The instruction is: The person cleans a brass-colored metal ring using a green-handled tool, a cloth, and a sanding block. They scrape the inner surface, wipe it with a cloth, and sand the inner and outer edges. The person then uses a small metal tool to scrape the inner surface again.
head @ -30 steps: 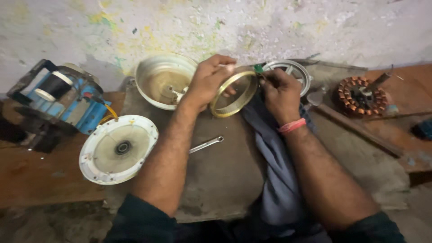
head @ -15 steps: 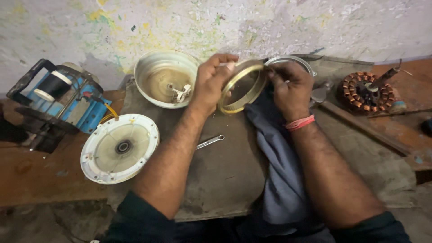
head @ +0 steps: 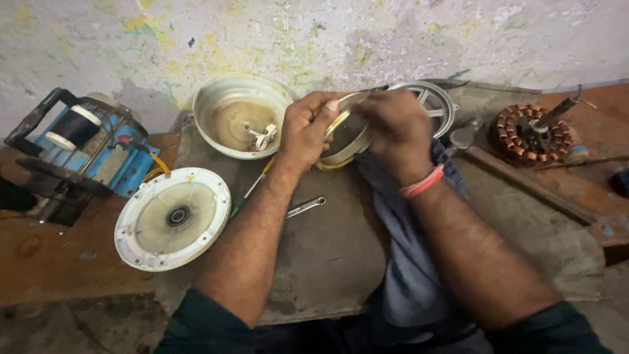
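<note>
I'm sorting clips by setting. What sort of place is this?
Probably a small fan or motor repair workshop: a copper-wound round stator lies on the worn bench, a white round motor cover with a centre bearing beside a blue winding machine, under a paint-splattered wall.

Left hand and right hand grip a metal ring tilted on edge above the desk. A white round motor cover lies left; a wrench lies between the forearms.

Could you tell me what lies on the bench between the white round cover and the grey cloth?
In the head view, a small spanner lies there, and the left forearm crosses above that stretch.
</note>
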